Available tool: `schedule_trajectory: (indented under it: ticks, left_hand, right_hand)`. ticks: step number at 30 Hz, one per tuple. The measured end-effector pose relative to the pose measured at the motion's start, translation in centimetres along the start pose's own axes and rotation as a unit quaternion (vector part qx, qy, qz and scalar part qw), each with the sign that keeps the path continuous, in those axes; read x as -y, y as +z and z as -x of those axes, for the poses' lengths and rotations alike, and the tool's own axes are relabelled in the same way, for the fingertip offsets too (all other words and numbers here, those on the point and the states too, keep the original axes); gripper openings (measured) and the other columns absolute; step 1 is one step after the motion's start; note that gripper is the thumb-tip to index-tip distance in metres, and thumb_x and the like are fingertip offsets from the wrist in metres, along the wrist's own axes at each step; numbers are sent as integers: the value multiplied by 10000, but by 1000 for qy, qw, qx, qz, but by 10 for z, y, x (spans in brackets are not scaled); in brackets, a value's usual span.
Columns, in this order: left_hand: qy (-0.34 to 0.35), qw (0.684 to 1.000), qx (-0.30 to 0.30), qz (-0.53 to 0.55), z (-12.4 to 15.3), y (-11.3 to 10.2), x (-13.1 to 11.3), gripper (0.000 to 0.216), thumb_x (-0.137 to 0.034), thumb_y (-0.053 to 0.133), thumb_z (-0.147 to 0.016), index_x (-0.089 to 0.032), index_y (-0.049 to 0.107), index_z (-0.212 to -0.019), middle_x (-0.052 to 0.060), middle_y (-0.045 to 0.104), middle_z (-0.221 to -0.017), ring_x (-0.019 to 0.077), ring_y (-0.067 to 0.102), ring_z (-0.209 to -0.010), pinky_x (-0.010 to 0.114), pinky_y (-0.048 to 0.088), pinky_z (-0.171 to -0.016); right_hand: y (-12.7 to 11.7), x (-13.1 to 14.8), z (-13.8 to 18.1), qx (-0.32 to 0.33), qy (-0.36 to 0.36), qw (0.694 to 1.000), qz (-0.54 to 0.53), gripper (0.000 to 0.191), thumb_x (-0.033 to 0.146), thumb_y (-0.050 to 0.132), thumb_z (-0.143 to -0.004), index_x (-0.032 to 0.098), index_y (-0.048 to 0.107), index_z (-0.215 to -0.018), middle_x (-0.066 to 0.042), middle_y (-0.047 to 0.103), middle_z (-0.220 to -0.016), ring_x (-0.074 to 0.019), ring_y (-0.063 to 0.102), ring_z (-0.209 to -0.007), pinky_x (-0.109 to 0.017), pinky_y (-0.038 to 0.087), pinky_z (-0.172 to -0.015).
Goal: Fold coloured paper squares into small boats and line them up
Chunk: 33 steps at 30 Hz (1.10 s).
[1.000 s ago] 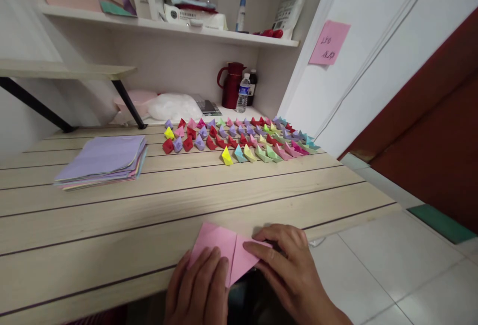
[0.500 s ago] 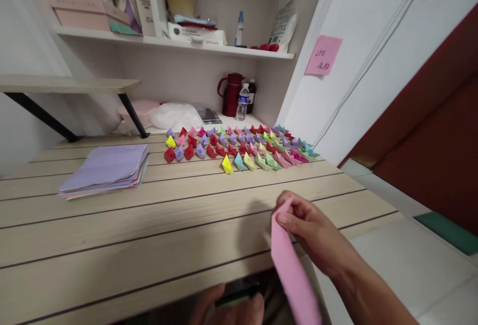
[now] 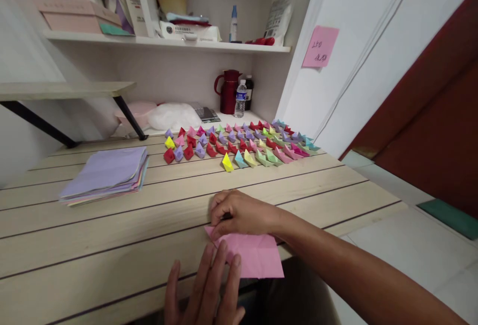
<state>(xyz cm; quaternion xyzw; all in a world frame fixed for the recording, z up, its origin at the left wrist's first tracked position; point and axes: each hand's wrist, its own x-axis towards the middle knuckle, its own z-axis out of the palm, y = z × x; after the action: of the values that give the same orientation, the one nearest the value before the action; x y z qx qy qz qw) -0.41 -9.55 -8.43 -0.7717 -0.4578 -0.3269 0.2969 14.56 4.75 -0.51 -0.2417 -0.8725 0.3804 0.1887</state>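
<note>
Pink origami paper [image 3: 259, 260] lies over the near edge of the worktop [image 3: 123, 235], its right part jutting past; half a second ago it hung from my right hand [image 3: 241, 214], farther right. Now that hand curls over its left corner, thumb on the sheet; whether it pinches or presses, I can't tell. My left hand [image 3: 207, 285], lower then, spreads its fingers, tips on the paper. Wide planks leave room toward the paper boats [image 3: 242, 146] and paper stack [image 3: 104, 173].
</note>
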Motion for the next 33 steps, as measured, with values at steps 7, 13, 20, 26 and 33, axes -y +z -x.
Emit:
schedule_trajectory:
  ticks: [7, 13, 20, 26, 33]
  left_hand:
    - [-8, 999, 49, -20, 8, 5, -3, 376, -164, 487, -928, -279, 620, -1261, 29, 676, -1288, 171, 606, -1201, 545, 78, -1224]
    - [-36, 996, 85, -10, 4, 0, -11, 390, -184, 496, -934, -259, 592, -1304, 34, 637, -1338, 196, 636, -1159, 509, 46, -1229]
    - [-55, 994, 87, 21, 8, 0, -12, 409, -342, 533, -941, -165, 581, -1306, 62, 631, -1352, 214, 607, -1208, 450, 90, -1237]
    - [-39, 994, 97, 26, 7, -1, -10, 431, -360, 550, -927, -175, 570, -1315, 64, 639, -1346, 211, 607, -1209, 421, 79, -1236]
    - [-94, 990, 89, 61, 8, 1, -19, 390, -363, 529, -929, -203, 590, -1280, 48, 641, -1340, 204, 593, -1226, 403, 85, -1232]
  right_hand:
    - [-17, 18, 30, -68, -7, 996, 65, 431, 308, 660, -916, 263, 569, -1335, -71, 619, -1236, -181, 586, -1131, -309, 460, -979]
    - [-18, 23, 94, 36, -26, 979, 200, 665, 484, 630, -905, 307, 365, -1489, -76, 382, -1559, -243, 350, -1430, -463, 228, -1180]
    - [1, 10, 109, -29, 8, 977, 210, 400, 447, 644, -900, 308, 601, -1273, -42, 560, -1413, -236, 431, -1365, -422, 308, -1129]
    - [-5, 8, 98, -81, 15, 989, 125, 184, 317, 574, -956, 275, 665, -1110, -47, 647, -1264, -215, 549, -1227, -402, 354, -1067]
    - [5, 3, 85, -128, 62, 981, 131, 180, 420, 665, -905, 242, 669, -930, -49, 662, -1201, -237, 573, -1134, -418, 357, -990]
